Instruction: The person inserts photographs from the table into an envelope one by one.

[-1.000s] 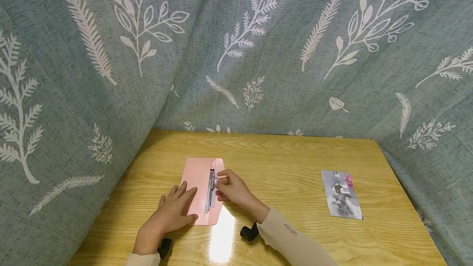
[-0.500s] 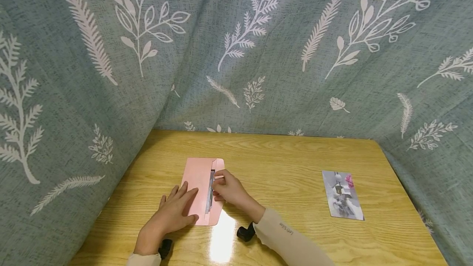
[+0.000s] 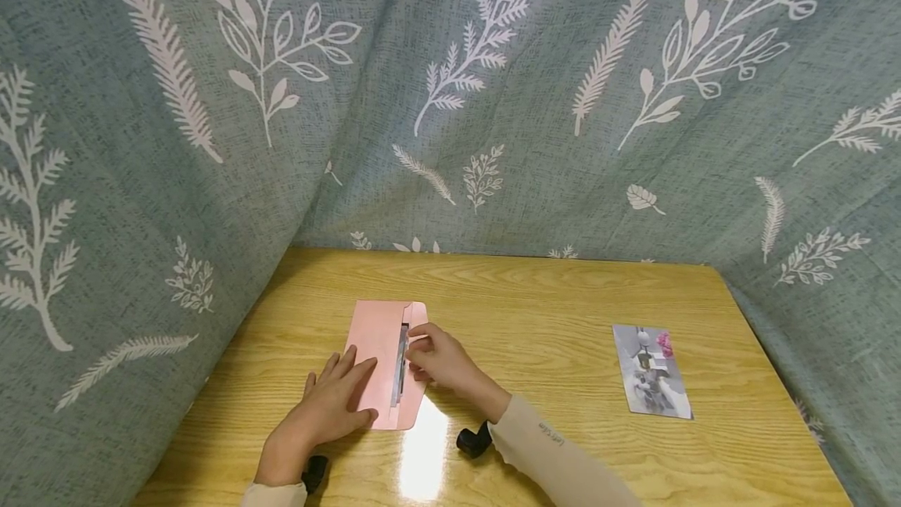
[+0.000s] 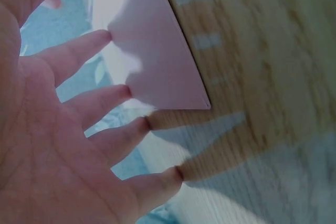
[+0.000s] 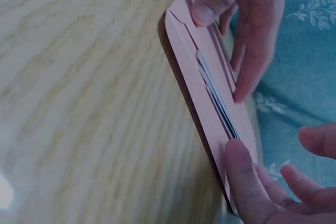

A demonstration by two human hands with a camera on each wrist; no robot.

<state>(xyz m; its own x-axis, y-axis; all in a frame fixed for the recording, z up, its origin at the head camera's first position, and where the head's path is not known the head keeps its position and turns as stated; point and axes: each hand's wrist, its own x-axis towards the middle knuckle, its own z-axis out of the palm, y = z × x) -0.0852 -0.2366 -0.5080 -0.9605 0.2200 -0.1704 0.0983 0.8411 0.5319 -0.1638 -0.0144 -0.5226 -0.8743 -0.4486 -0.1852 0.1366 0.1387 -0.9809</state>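
Observation:
A pink envelope (image 3: 375, 327) lies on the table with its flap (image 3: 415, 409) turned out to the right. Several photo cards (image 3: 398, 374) sit in its mouth, and only narrow strips of them show. My left hand (image 3: 324, 404) rests on the envelope's left part with spread fingers, the thumb near its front edge. At the mouth is my right hand (image 3: 448, 362), fingers bent. In the right wrist view one fingertip (image 5: 239, 153) touches the end of the cards (image 5: 216, 95), while the thumb (image 5: 318, 139) stands apart from them.
To the right, a loose grey photo card (image 3: 652, 372) with a pink flower lies on the wooden table (image 3: 535, 311). A blue-green leaf-patterned cloth (image 3: 450, 163) hangs behind the table and along both sides. Glare (image 3: 422, 460) shines near the front edge.
The cards have slid left, deeper into the envelope, and less of them sticks out over the flap. My right hand has shifted slightly left with them. My left hand has stayed in place.

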